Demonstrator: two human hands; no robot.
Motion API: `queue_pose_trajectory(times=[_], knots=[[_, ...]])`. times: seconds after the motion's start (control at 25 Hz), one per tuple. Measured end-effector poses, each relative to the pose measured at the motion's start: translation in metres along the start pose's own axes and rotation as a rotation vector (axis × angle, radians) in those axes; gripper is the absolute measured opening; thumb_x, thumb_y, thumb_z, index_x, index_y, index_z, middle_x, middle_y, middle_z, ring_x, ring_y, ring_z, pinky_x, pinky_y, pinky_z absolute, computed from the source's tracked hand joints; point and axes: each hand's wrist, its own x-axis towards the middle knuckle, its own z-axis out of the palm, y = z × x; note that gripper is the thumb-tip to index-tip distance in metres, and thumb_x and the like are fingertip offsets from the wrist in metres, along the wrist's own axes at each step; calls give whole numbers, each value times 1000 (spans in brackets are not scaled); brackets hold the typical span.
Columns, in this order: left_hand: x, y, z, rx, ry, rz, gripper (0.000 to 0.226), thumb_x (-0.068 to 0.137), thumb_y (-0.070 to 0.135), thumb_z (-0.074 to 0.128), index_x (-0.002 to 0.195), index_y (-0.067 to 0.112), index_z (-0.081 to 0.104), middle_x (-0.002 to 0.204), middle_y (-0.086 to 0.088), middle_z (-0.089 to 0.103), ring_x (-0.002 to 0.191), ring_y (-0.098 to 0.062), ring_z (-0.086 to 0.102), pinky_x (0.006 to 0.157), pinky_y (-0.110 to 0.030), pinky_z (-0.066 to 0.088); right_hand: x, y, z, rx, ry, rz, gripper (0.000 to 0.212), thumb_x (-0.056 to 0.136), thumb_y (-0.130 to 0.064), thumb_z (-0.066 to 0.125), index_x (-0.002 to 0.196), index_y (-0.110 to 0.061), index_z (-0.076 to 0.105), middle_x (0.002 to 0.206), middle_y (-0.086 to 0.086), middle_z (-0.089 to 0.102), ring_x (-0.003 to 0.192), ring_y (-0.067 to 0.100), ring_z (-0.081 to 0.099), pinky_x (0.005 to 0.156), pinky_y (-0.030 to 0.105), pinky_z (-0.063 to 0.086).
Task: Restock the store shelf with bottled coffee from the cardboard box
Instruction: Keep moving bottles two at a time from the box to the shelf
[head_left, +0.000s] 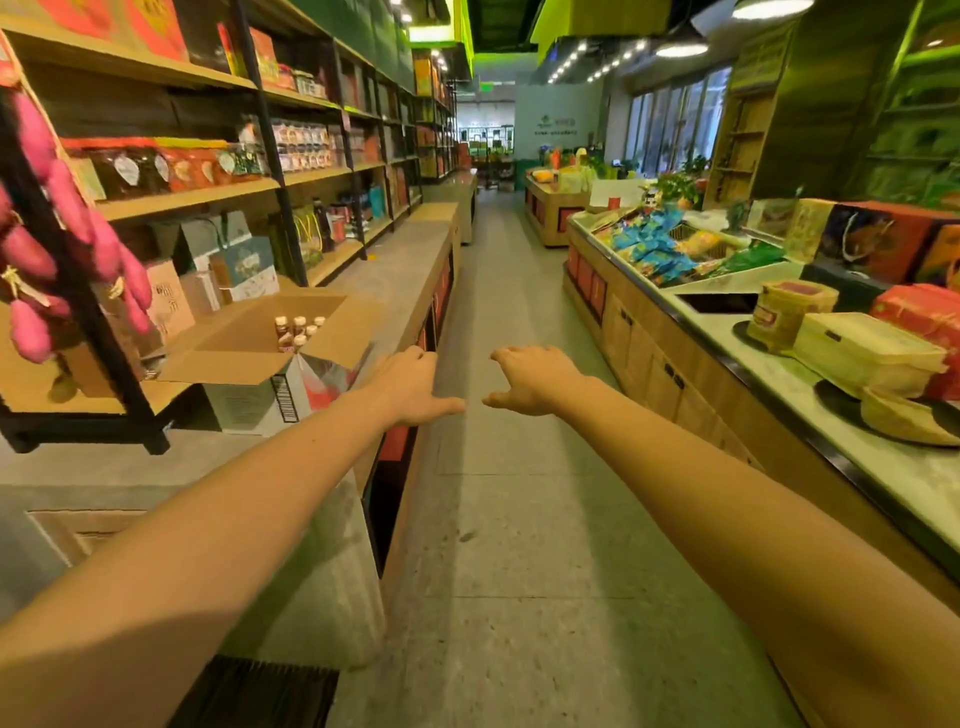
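An open cardboard box stands on the grey counter at the left, flaps spread wide. Several coffee bottles with light caps stand inside its far corner. Wooden shelves with black posts rise behind the box and hold jars, bags and gift boxes. Both my arms reach forward over the aisle. My left hand hovers just right of the box, palm down, fingers loosely spread, empty. Beside it, over the floor, my right hand is empty too, its fingers apart. The thumbs nearly meet.
Pink sausage-like goods hang at the left. A long display counter on the right carries wooden boxes, red packs and snack bags. The grey tiled aisle runs between the two counters toward the back of the store.
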Motion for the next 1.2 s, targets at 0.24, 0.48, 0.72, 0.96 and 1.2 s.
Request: queue_pose_trajectory(times=[0.24,0.48,0.72,0.96,1.2], knots=[[180,-58,29,-74,-3,-146,83,83,60,53,141,3,33,145,-17,38,131,-33,38,107,-43,34,196,39,22,-13,45,-154,69,89,-53,50,140,-10,34,144,10,42,128,30,45,104,45,37],[309,-119,23,-105,14,-304,78,86,54,54,140,1,33,145,-18,37,130,-32,39,101,-37,33,384,67,20,15,42,-308,65,91,-49,50,139,-8,34,141,12,45,125,32,47,99,45,39],[379,-216,39,-31,9,-486,74,83,60,54,135,9,42,134,-15,48,121,-33,47,98,-42,40,525,22,27,88,58,-469,64,89,-47,53,139,-9,36,140,12,46,124,32,49,93,41,43],[449,-319,63,-54,47,-625,76,83,56,56,140,11,36,145,-13,40,129,-31,42,106,-42,36,654,-70,46,136,74,-533,55,89,-45,55,134,-17,43,132,8,54,117,28,53,96,39,43],[495,-412,84,-148,24,-715,68,86,46,59,140,14,34,141,-12,45,126,-29,45,105,-40,36,758,-157,69,121,5,-706,44,90,-40,55,130,-21,50,128,5,56,112,24,53,98,38,45]])
